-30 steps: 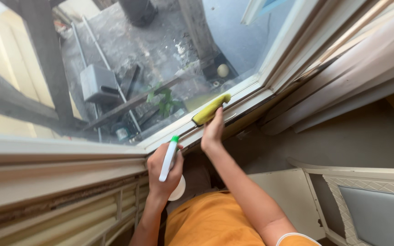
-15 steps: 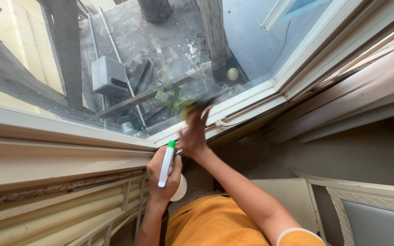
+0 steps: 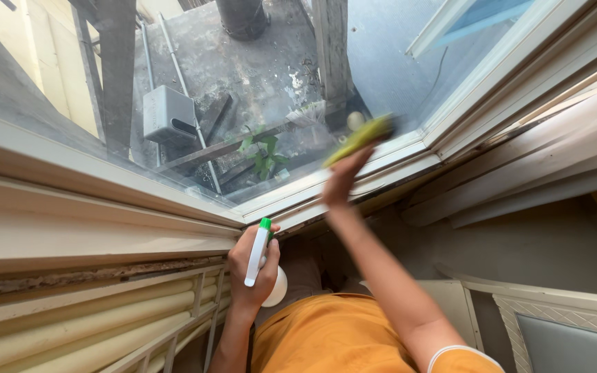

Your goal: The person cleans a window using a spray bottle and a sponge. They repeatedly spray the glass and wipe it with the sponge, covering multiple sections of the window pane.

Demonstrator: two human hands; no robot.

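My right hand [image 3: 342, 183] presses a yellow-green sponge [image 3: 358, 138] against the lower part of the window pane [image 3: 257, 76], just above the white bottom frame [image 3: 354, 176]. The sponge and fingers are motion-blurred. My left hand [image 3: 250, 273] is held lower, near my chest, and grips a white spray bottle [image 3: 259, 257] with a green nozzle tip pointing up toward the glass. The bottle's round base shows under my fingers.
A white window sill and frame [image 3: 105, 221] runs across the left. A cream radiator [image 3: 84, 324] sits below it. A grey padded chair or panel [image 3: 568, 331] is at the lower right. Through the glass lie a grey box [image 3: 168, 116], pipes and a small plant [image 3: 264, 152].
My right hand has swept the sponge along the bottom of the glass, first left and then back right. My left hand has kept the spray bottle steady.
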